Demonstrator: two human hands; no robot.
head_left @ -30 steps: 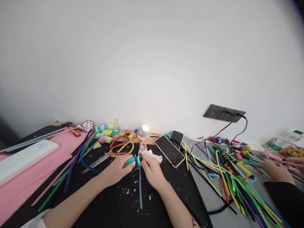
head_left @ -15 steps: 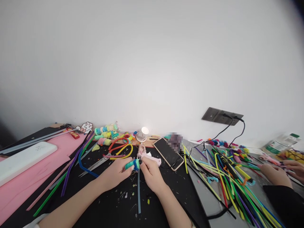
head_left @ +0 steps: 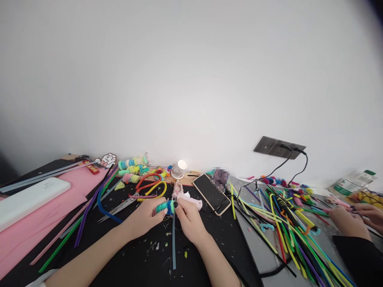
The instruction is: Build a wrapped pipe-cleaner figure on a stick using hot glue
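Between my two hands is a short roll of wound pipe cleaners [head_left: 164,207] in turquoise, blue and light green. My left hand [head_left: 146,217] is closed around its left end, with the thumb along the front. At its right end my right hand [head_left: 190,219] pinches with thumb and fingertips; the fingers behind are hidden. Just beyond my hands lies a pale pink tool [head_left: 196,203], partly covered by my right hand. A narrow grey-blue strip [head_left: 174,245] runs from below the roll toward me. Scissors with red handles [head_left: 146,181] lie left of my hands, beside a yellow pipe cleaner loop [head_left: 163,190].
A phone [head_left: 212,195], a lit lamp [head_left: 179,169] and finished-looking wound rolls [head_left: 131,163] stand along the wall. Pink sheets [head_left: 68,205] and a white case [head_left: 32,201] lie left. Loose pipe cleaners [head_left: 287,235] spread right, near another person's hands [head_left: 348,223].
Both hands stay on the roll in nearly the same place. The view has shifted very slightly; the other person's hands at the right have moved a little.
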